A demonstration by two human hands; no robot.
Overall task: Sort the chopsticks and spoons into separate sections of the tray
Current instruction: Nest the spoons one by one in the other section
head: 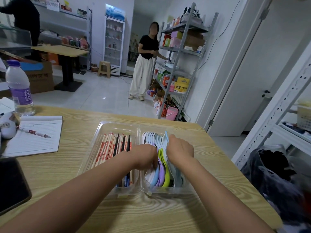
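- Two sections make up the clear plastic tray on my wood-grain counter; a lined notepad with a pen lies to its left, and a water bottle stands beyond that.
- My left forearm crosses the near ends of the chopsticks, hiding them.
- The chopsticks fill the left section, long axes running away from me; some are paper-wrapped, a few black.
- The spoons stand on edge in the right section, packed side by side, smooth plastic in white, blue, purple and green.
- My left hand curls down into the spoons; my right hand pinches a blue one near the far end.
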